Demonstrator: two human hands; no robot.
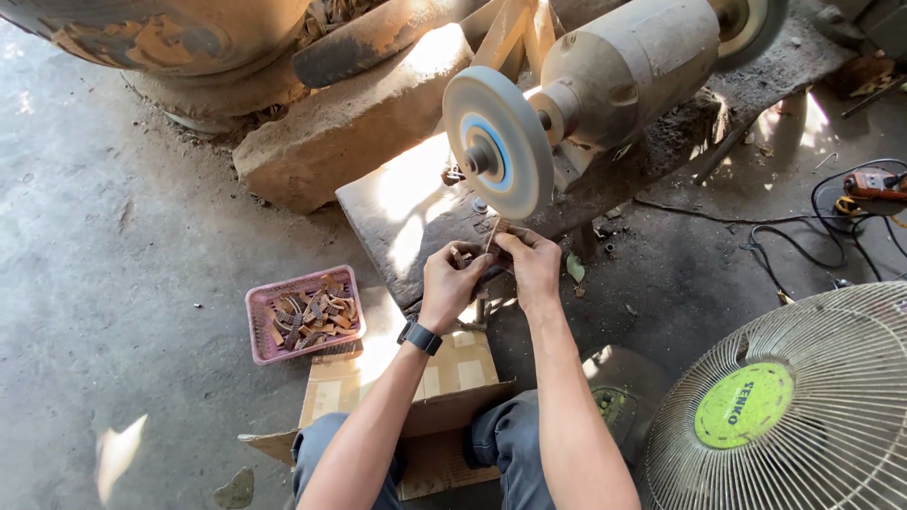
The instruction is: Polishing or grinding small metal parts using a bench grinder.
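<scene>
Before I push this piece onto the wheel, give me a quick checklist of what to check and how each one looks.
1. Both hands on the piece: left hand and right hand pinch it. Ok.
2. Piece below the buffing wheel, at its lower edge. Ok.
3. Wheel spinning: cannot tell.
4. Fingers away from the wheel: close under it. Not ok.
5. Pink basket of pieces beside the left arm. Ok.
</scene>
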